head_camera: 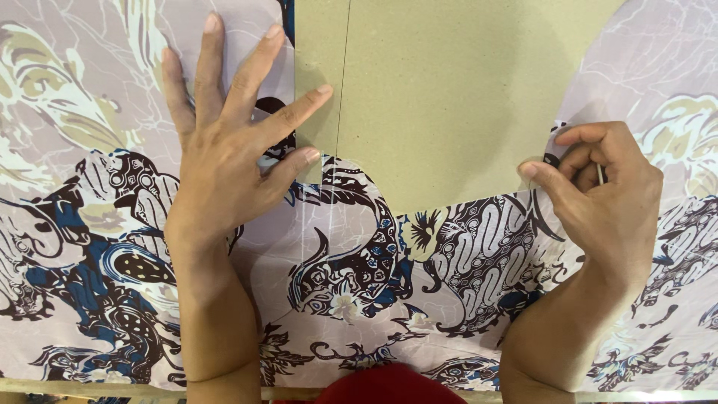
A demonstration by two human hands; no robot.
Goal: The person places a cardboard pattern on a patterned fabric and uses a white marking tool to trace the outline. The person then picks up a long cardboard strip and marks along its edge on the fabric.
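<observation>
Left hand (224,161) flat, fingers spread, pressing patterned batik fabric (359,277) against tan cardboard template (449,97), right hand (606,198) curled closed, pinching fabric edge and a thin white stick, fabric spread over worktop.

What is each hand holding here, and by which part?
Right hand pinches the patterned fabric at its cut edge; left hand presses flat, holding nothing.

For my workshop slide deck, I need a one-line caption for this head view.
Left hand spread flat on patterned fabric over a tan board; right hand pinches the fabric's edge.
</observation>
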